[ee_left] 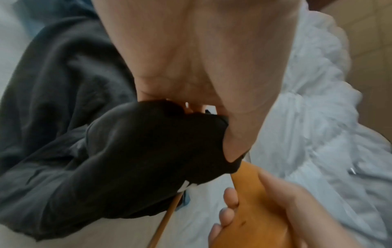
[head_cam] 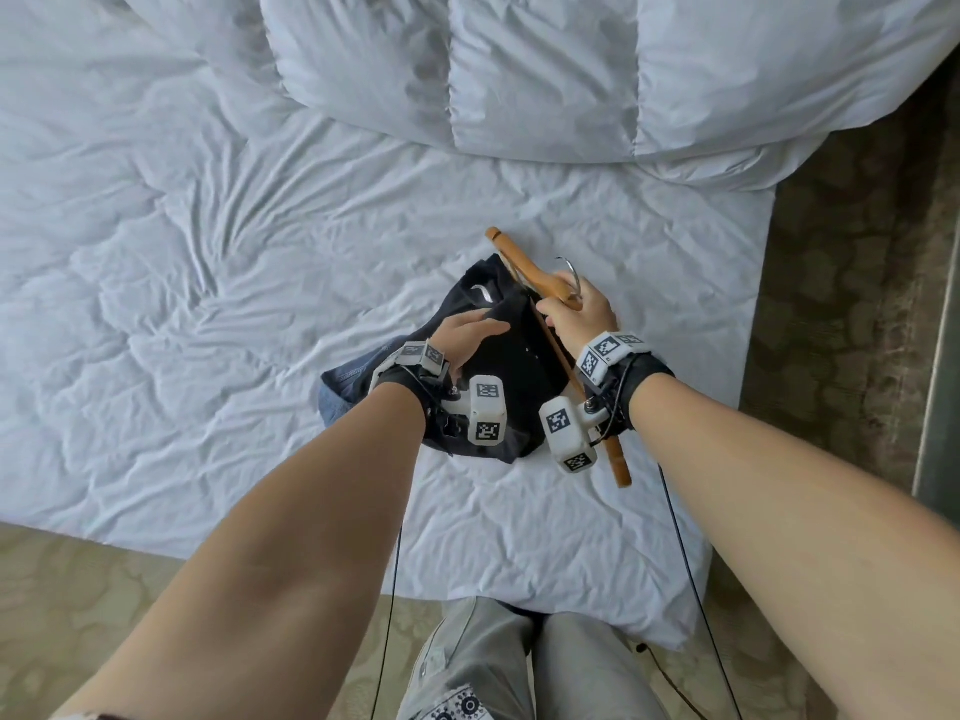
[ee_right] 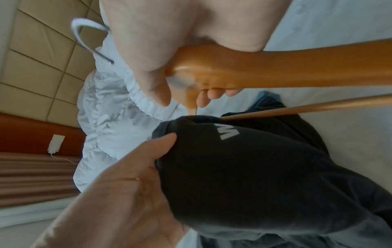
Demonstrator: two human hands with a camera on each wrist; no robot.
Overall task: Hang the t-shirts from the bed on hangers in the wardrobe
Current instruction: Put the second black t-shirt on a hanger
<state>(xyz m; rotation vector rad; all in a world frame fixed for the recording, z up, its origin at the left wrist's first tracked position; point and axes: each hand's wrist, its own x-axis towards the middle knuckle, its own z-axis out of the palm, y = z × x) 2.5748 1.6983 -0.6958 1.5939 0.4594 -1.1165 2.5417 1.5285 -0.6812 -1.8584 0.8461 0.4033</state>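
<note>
I see the black t-shirt [head_cam: 511, 356] bunched on the white bed sheet [head_cam: 208, 252], near the bed's right edge, lying over a blue garment [head_cam: 340, 392] that sticks out at its left side. My left hand [head_cam: 465, 332] is at the shirt's far-left part; in the right wrist view its thumb [ee_right: 157, 144] and fingers pinch the shirt's ribbed edge, w/ white lettering [ee_right: 229, 132] on the fabric just beside the grip. My right hand [head_cam: 579, 314] is clenched round the wooden hanger [head_cam: 524, 267] at its middle, right below the metal hook [head_cam: 569, 270], which curls up on the far side of the knuckles. Hanger is lifted and tilted: one shoulder end points far-left above the shirt, the other runs near-right past my wrist. Its thin lower bar [ee_right: 307, 107] crosses the shirt's right part; can't tell if any of the hanger is inside the shirt. White duvet [head_cam: 519, 70] is heaped at the far side of the bed. Patterned carpet [head_cam: 831, 252] to the right.
</note>
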